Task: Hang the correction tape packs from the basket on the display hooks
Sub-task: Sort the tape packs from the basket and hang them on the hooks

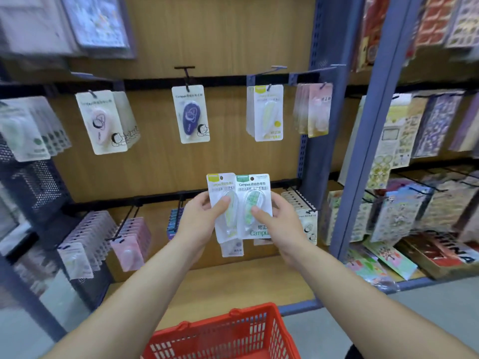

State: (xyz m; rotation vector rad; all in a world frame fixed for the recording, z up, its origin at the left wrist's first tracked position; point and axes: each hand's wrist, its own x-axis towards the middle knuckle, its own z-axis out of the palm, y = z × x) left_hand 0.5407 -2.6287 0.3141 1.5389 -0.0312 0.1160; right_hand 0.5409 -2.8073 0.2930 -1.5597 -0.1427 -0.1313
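Nearest, at the bottom edge, stands the red shopping basket (233,338); its inside is mostly out of view, so whether more packs wait there cannot be told. Above it both forearms reach toward the shelving. The left hand (199,216) pinches a yellow-headed correction tape pack (220,186), thumb on the blister front and the other fingers behind the card. The right hand (281,216) pinches a green-headed correction tape pack (255,186) the same way. The two cards are upright and side by side, with the green one's edge overlapping the yellow one's. They are held in front of the lower rail, well below the upper rail (225,80), so neither is hung yet. Farther back on that upper rail hang a purple pack (190,115) and a hanging yellow pack (268,117), which looks like the match for the left-hand card. Green-marked packs at far left (26,130) are too blurred to confirm as the other's match. The likely risks are these: each card is held only by a pinch low on its body, so lifting could tilt it and make the small hang hole miss the hook tip. The overlapped edges may drag on each other as they are separated. Either pack could also end up on a hook of the wrong colour.
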